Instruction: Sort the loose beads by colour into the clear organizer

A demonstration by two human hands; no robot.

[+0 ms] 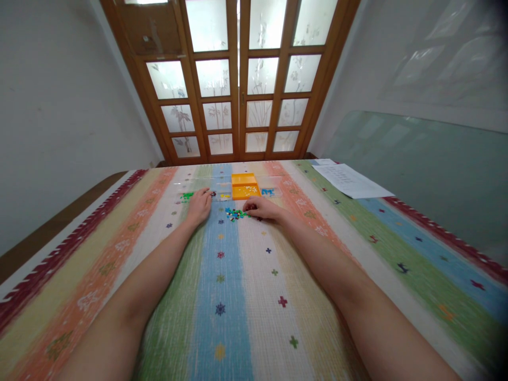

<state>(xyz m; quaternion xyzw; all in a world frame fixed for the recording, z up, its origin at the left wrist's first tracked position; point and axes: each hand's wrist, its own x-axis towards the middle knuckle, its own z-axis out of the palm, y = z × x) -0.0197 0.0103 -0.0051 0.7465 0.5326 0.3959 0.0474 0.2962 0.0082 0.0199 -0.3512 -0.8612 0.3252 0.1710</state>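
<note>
My left hand (200, 204) rests at the near edge of a clear plastic tray (178, 191), its fingers stretched forward beside some small dark pieces (213, 194). Left of it in the tray lie small green pieces (186, 196). My right hand (260, 207) has its fingers bent and pinched together at the right side of a loose pile of small mixed pieces (235, 214), mostly green and blue, on the tablecloth. What the right fingertips hold, if anything, is too small to make out. An open orange box (245, 179) behind the right hand contains small white pieces (250, 189).
Yellow pieces (225, 196) and blue pieces (268, 192) lie on either side of the orange box. A striped tablecloth (238, 296) covers the table. White paper sheets (349, 181) lie at the far right. Beyond the table stand wooden glass-paned doors (240, 79).
</note>
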